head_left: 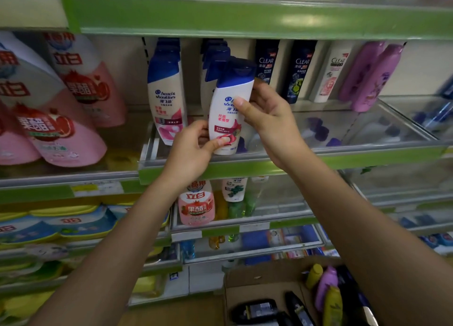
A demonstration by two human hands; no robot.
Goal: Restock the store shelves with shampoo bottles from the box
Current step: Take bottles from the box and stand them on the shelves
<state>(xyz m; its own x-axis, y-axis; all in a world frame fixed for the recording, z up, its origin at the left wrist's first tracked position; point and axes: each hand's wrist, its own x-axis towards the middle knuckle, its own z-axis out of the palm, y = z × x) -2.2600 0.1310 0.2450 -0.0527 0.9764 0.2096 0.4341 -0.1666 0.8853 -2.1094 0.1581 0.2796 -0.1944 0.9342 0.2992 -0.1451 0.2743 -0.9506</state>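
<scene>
A white shampoo bottle point(229, 110) with a blue cap and a pink label stands tilted at the front of the green-edged shelf point(343, 160). My left hand point(193, 151) pinches its lower end, thumb on the label. My right hand point(267, 115) grips its right side near the middle. More bottles of the same kind point(166, 90) stand in rows to its left and behind it. The cardboard box point(262, 294) lies on the floor at the lower right with several dark, yellow and purple bottles in it.
Dark and white Clear bottles point(267, 61) and purple bottles point(372, 78) stand to the right behind a clear plastic shelf front. Large pink detergent bottles point(61, 120) fill the left section. An upper green shelf point(245, 17) hangs overhead. Lower shelves hold more goods.
</scene>
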